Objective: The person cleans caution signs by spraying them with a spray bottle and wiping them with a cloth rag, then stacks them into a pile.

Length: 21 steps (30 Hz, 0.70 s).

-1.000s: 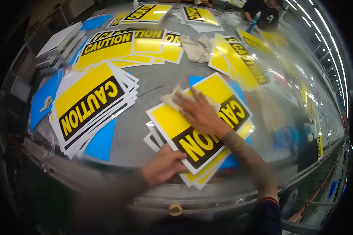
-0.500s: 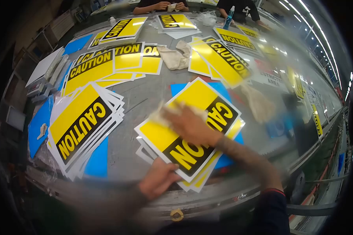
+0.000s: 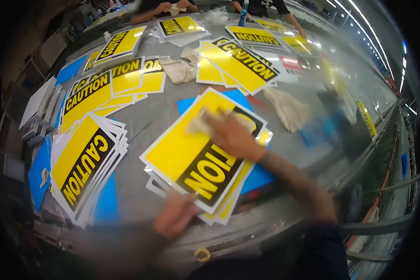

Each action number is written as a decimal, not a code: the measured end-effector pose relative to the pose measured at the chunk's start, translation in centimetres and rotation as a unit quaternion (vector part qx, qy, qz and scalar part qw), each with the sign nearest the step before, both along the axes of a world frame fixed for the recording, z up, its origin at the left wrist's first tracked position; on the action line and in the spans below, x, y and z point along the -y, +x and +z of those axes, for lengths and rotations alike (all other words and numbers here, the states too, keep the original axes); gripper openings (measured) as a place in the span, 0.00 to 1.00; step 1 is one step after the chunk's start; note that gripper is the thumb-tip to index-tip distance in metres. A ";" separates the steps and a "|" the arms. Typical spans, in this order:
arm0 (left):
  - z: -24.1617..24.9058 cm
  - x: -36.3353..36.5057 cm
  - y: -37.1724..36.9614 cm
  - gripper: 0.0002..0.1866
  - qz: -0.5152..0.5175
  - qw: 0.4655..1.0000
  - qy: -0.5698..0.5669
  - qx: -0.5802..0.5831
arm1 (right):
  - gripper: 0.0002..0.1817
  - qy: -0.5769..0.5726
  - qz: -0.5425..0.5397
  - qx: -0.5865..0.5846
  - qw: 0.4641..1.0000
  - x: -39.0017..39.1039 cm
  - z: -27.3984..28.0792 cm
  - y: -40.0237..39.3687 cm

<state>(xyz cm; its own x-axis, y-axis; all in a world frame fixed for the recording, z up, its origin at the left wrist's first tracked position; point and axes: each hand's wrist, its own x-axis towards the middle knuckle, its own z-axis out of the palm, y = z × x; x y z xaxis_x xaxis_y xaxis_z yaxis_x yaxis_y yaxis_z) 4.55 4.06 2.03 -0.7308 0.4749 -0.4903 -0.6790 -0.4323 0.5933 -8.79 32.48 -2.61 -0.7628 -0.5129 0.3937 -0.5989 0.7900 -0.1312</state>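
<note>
A yellow and black caution sign (image 3: 172,156) lies tilted on top of a small stack in the middle of the table. My right hand (image 3: 233,135) presses a pale cloth (image 3: 199,122) onto its upper part, fingers bent over the cloth. At the sign's near corner, my left hand (image 3: 175,214) grips the edge between thumb and fingers, slightly blurred. Blue sheets (image 3: 259,179) show from under the stack.
A second stack of caution signs (image 3: 81,163) is at the left. More signs (image 3: 247,65) and crumpled cloths (image 3: 179,70) (image 3: 287,108) lie farther back. Two people work across the table, their hands (image 3: 172,8) at its far side. Shelving stands at left.
The view has shifted, so the table's contents appear farther left. My right hand with the cloth has moved relative to the sign, up toward its far corner. My left hand remains at the near corner.
</note>
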 end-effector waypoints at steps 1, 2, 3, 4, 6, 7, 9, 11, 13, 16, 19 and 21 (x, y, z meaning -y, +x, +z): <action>0.0 0.0 0.0 0.29 -0.003 1.000 -0.001 0.000 | 0.30 0.024 -0.059 -0.018 0.998 -2.9 -0.6 -1.7; 0.1 0.0 -0.1 0.29 -0.003 1.000 0.000 -0.002 | 0.31 0.049 -0.115 -0.037 0.991 -4.6 -0.9 -2.5; 0.1 -0.1 -0.1 0.28 -0.001 1.000 0.002 -0.008 | 0.31 0.048 -0.106 -0.014 0.993 -4.2 -0.7 -1.8; -0.2 0.0 0.0 0.28 0.004 1.000 0.003 -0.008 | 0.30 0.048 -0.095 0.009 0.994 -3.4 -0.2 -0.3; -0.8 -0.1 0.0 0.28 0.010 1.000 0.007 -0.008 | 0.32 0.032 -0.034 0.043 0.998 0.3 0.6 4.6; -0.5 -0.1 -0.2 0.28 -0.001 1.000 0.009 -0.014 | 0.35 -0.004 0.034 0.103 0.994 3.2 1.5 7.8; -0.5 -0.1 -0.1 0.28 -0.003 1.000 0.014 -0.021 | 0.35 -0.045 0.079 0.122 0.988 4.0 2.1 9.9; -0.8 0.0 0.2 0.28 -0.005 0.999 0.032 -0.025 | 0.29 0.023 0.002 0.018 1.000 0.2 2.2 6.8; -0.3 -0.1 0.3 0.28 -0.008 1.000 -0.008 -0.018 | 0.26 0.024 -0.147 -0.052 0.987 -5.3 0.2 2.9; -0.3 -0.3 0.2 0.28 -0.005 0.999 -0.016 -0.034 | 0.28 -0.011 -0.207 0.010 0.978 -7.8 -0.3 1.8; 0.0 -0.3 0.2 0.27 -0.013 0.999 -0.034 -0.032 | 0.31 0.000 -0.163 0.038 0.986 -5.8 -0.7 4.5; 0.5 -0.6 -0.1 0.26 -0.022 0.996 -0.057 -0.061 | 0.31 0.012 -0.142 0.053 0.988 -4.6 1.3 6.2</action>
<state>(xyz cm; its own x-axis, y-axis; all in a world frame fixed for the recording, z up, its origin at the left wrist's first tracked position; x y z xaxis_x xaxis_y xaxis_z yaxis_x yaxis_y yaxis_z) 4.42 4.68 2.48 -0.7675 0.4545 -0.4520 -0.6161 -0.3285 0.7159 -2.55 37.06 -1.33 -0.9137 -0.2802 0.2942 -0.3361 0.9282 -0.1595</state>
